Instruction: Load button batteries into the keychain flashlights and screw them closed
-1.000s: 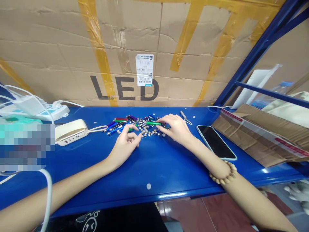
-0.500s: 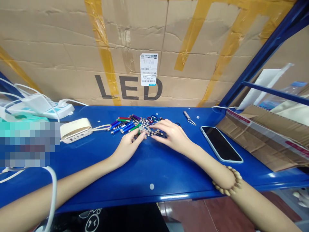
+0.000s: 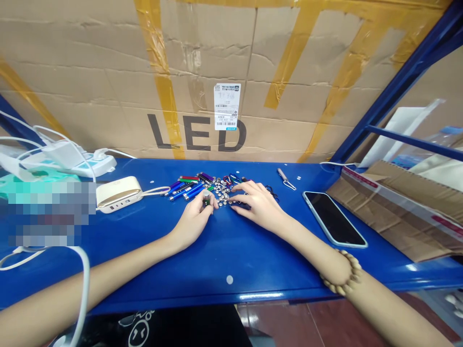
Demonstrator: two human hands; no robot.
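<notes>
Black cloth (image 3: 202,328) with a white face print shows at the near edge, beside reddish-brown floor tiles (image 3: 282,315). Above them runs the glossy blue counter (image 3: 253,262), a pale round spot (image 3: 229,279) near its front. At the left, a thick white cable (image 3: 86,284) loops across the forearm; on the right arm sits a bracelet of wooden beads (image 3: 356,270).

Farther in, the left hand (image 3: 193,219) grips a dark green tube (image 3: 207,201) between thumb and fingers, its silvery end pointing up. Just beside it, the right hand (image 3: 258,205) is open, fingers curved and parted over the edge of a scatter of small silver discs (image 3: 221,202); whether its fingertips touch any, I cannot tell. A smartphone (image 3: 335,219) lies screen up to the right, near an open cardboard box (image 3: 394,214).

Behind the left hand, slim metallic tubes (image 3: 183,187) in blue, red, green and purple lie heaped, with a cream power bank (image 3: 119,195) to their left. Well apart on the right rests a grey tube (image 3: 281,174) with a clip. A white power strip (image 3: 92,166) stands at the back left, and a large taped carton (image 3: 108,96), printed "LED", closes off the rear.
</notes>
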